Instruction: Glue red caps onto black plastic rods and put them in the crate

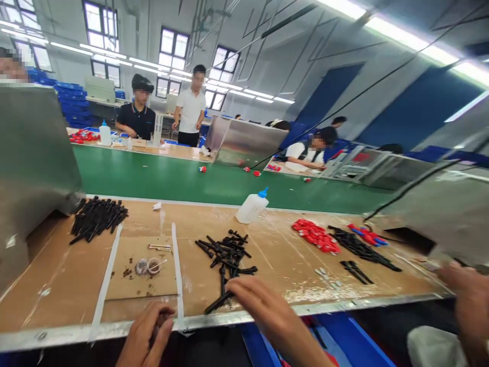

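As our right hand (267,306) overlaps the black parts (229,257) by the counter's (278,239) front edge, our left hand (147,334) curls; we cannot tell either grip, but light fingers should avoid snags.

Black rod-like parts (228,251) before you: loose heap, crossed at many angles, nearest 1 slanting left toward you.
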`<state>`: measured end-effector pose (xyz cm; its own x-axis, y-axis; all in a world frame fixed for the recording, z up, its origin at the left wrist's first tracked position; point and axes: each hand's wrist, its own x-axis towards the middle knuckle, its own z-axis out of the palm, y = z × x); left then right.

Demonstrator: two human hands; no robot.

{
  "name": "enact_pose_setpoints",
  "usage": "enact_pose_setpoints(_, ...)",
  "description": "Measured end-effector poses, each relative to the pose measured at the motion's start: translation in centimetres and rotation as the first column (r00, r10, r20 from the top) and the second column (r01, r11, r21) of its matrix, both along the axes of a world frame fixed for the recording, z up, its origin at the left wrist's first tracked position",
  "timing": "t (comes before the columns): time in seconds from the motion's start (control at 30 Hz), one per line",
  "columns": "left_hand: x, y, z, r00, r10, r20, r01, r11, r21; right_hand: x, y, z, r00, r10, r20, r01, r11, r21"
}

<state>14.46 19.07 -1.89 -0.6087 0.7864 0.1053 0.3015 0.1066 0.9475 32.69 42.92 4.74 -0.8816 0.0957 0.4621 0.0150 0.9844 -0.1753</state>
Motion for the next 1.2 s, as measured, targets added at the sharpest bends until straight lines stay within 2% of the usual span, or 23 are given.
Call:
enact_pose_setpoints(0.03, 0.1, 0.1, 0.7, 0.995, -0.095, 0.008, 0.095, 0.995, -0.008, -1.6, -2.4, 0.2, 0.99, 0.129, 0.054, -0.128, 0.992, -0.012)
enact_pose_setpoints(0.1, 0.3, 0.3, 1.6, 0.973, -0.227, 0.032, 0.228, 0.973, -0.027, -4.4, -5.9, 0.2, 0.945, 0.287, 0.156, -0.284, 0.958, -0.041)
enact_pose_setpoints(0.17, 0.3, 0.0, 1.6, 0.968, -0.215, 0.129, 0.22, 0.975, -0.02, -6.7, -7.5, -0.6, 0.931, 0.338, 0.138, -0.326, 0.939, -0.108)
enact_pose_setpoints(0.23, 0.1, -0.5, 0.8, 0.928, -0.092, 0.361, 0.095, 0.995, 0.011, -8.6, -7.5, -2.0, 0.97, 0.242, 0.019, -0.23, 0.941, -0.248)
enact_pose_setpoints(0.27, -0.1, -0.8, 0.3, 0.863, -0.037, 0.503, 0.025, 0.999, 0.03, -9.5, -7.2, -2.8, 0.99, 0.139, -0.034, -0.142, 0.927, -0.346)
enact_pose_setpoints(0.3, -0.3, -1.1, -0.3, 0.769, -0.003, 0.64, -0.039, 0.998, 0.052, -10.3, -6.8, -3.7, 0.998, 0.025, -0.061, -0.05, 0.891, -0.45)
enact_pose_setpoints(0.37, -0.7, -1.4, -1.2, 0.562, -0.005, 0.827, -0.15, 0.983, 0.107, -12.1, -6.1, -5.3, 0.988, -0.149, -0.045, 0.089, 0.777, -0.623)
enact_pose_setpoints(0.4, -0.9, -1.4, -1.5, 0.485, -0.027, 0.874, -0.197, 0.971, 0.139, -12.9, -6.0, -6.0, 0.982, -0.186, -0.022, 0.12, 0.718, -0.686)
enact_pose_setpoints(0.47, -1.1, -1.3, -1.7, 0.389, -0.076, 0.918, -0.262, 0.946, 0.189, -14.4, -6.1, -6.9, 0.981, -0.194, 0.007, 0.13, 0.628, -0.767)
enact_pose_setpoints(0.5, -1.2, -1.1, -1.8, 0.351, -0.098, 0.931, -0.276, 0.94, 0.202, -15.0, -6.3, -7.2, 0.982, -0.188, 0.01, 0.124, 0.603, -0.788)
enact_pose_setpoints(0.57, -1.3, -0.9, -1.7, 0.29, -0.125, 0.949, -0.286, 0.935, 0.21, -15.9, -6.9, -7.2, 0.986, -0.168, 0.01, 0.108, 0.586, -0.803)
enact_pose_setpoints(0.63, -1.2, -0.7, -1.6, 0.259, -0.131, 0.957, -0.296, 0.933, 0.207, -16.6, -7.4, -6.8, 0.989, -0.147, 0.007, 0.094, 0.593, -0.8)
enact_pose_setpoints(0.73, -1.0, -0.7, -1.6, 0.265, -0.112, 0.958, -0.311, 0.93, 0.194, -16.9, -7.8, -6.1, 0.994, -0.109, -0.027, 0.05, 0.646, -0.762)
enact_pose_setpoints(0.8, -1.0, -0.8, -1.7, 0.258, -0.098, 0.961, -0.313, 0.933, 0.179, -16.7, -7.8, -6.0, 0.988, -0.142, -0.055, 0.057, 0.676, -0.734)
enact_pose_setpoints(0.87, -1.0, -1.0, -1.7, 0.237, -0.099, 0.966, -0.312, 0.934, 0.173, -16.2, -7.7, -6.2, 0.974, -0.22, -0.06, 0.108, 0.674, -0.731)
enact_pose_setpoints(1.0, -1.1, -1.2, -1.8, 0.202, -0.134, 0.97, -0.303, 0.933, 0.192, -15.2, -7.5, -7.4, 0.951, -0.309, -0.034, 0.16, 0.581, -0.798)
enact_pose_setpoints(1.1, -1.1, -1.2, -2.0, 0.207, -0.125, 0.97, -0.304, 0.935, 0.185, -14.8, -7.7, -8.0, 0.936, -0.348, -0.044, 0.14, 0.485, -0.863)
enact_pose_setpoints(1.2, -1.1, -1.2, -2.0, 0.204, -0.136, 0.969, -0.294, 0.936, 0.193, -14.6, -8.2, -7.9, 0.92, -0.384, -0.081, 0.098, 0.423, -0.901)
